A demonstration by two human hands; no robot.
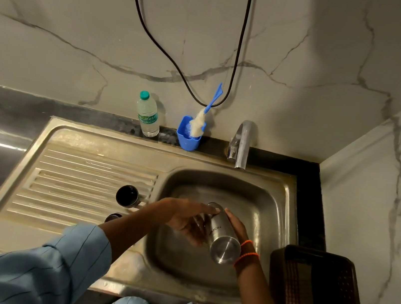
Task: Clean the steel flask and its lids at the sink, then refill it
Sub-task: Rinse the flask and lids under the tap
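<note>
The steel flask [223,237] lies tilted over the sink basin [271,210], its base toward me and its mouth pointing away and down. My right hand [236,224] grips the flask's body from the right side. My left hand [187,219] touches its left side and mouth with the fingers stretched out. Two dark lids stand on the draining board: a larger cup lid [127,196] and a smaller lid [113,217] partly hidden behind my left forearm.
A tap [242,145] stands behind the basin, no water visible. A blue holder [188,136] with a bottle brush [200,123] and a plastic water bottle [148,115] stand on the back ledge. A dark basket [313,296] sits at the right. A black cable [176,66] hangs on the wall.
</note>
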